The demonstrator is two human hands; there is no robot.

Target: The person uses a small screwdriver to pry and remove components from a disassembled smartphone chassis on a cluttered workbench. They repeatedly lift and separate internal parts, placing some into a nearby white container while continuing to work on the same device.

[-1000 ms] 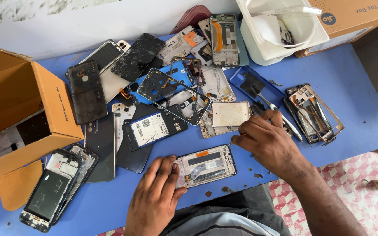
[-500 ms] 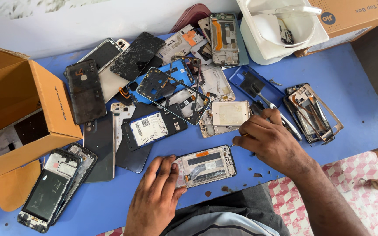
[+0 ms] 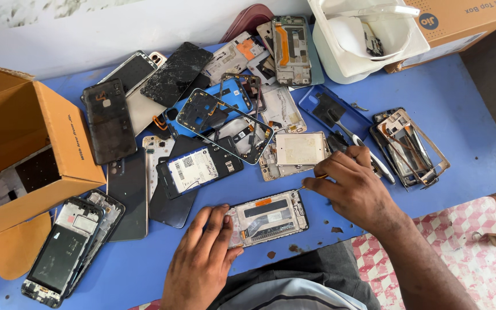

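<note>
Matt blue tabletop (image 3: 454,103) — glossy cracked glass panel (image 3: 176,73), rough cardboard box (image 3: 24,143)

Right hand (image 3: 356,189) covers most of the thin tool (image 3: 308,183); only its tip shows, kind too small to tell. Left hand (image 3: 202,258) hides the near-left corner of the opened phone frame (image 3: 268,217). Open cardboard box (image 3: 24,149) is cut off at the left edge (contents in shadow, unclear). White tub (image 3: 368,43) is clipped by the top edge. Far-right carton (image 3: 460,20) is also cropped.
</note>
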